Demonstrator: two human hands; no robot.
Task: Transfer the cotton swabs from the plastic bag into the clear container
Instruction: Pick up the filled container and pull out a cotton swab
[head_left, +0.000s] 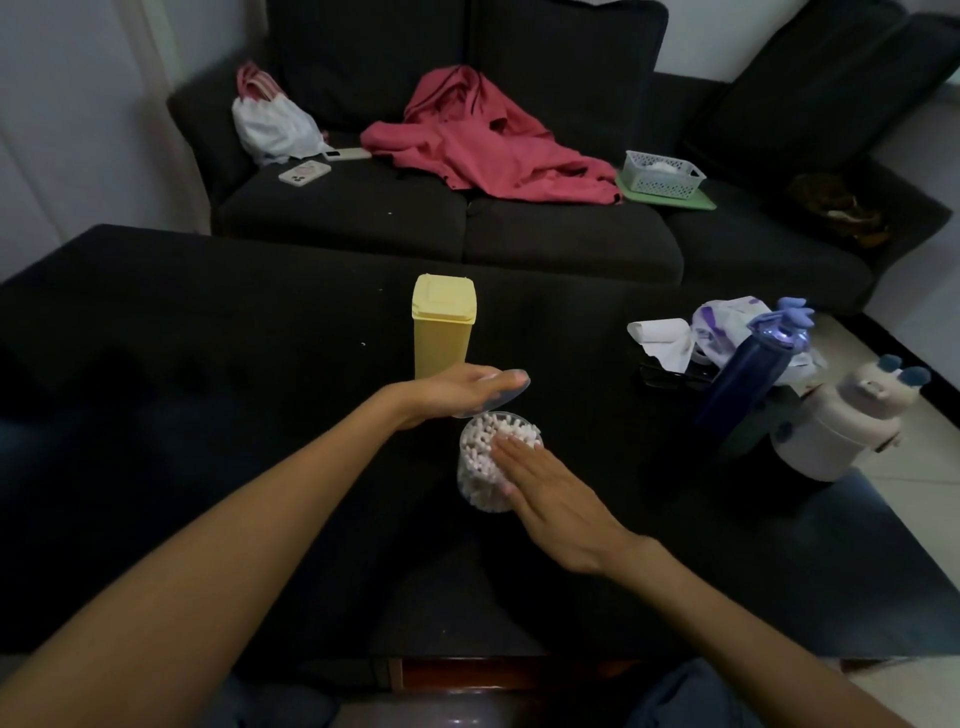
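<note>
Pressing flat w/ right hand (553, 496) on the swabs (485, 441), fingers straight and together, tips resting on the cotton heads at the near-right of the container (475, 486) mouth. Left hand (457, 392) just beyond the mouth, palm down, fingers extended and holding what looks like a clear round lid (496, 400) against the underside; exact grip hard to make out. Container upright at table (208, 364) centre, packed nearly full, swabs standing on end. No plastic bag clearly visible near the hands; transfer probably done, capping likely next.

Handling, as a guess: swabs v. light, thin sticks bend and spring back up, heads soft; best tamped w/ flat fingers, not pinched. Container light, thin, smooth plastic, prob. tips easily when pushed off-centre; best held round the sidewall, low down. Lid slippery, best taken by the rim.

Yellow box (444, 327) just beyond the left hand.
</note>
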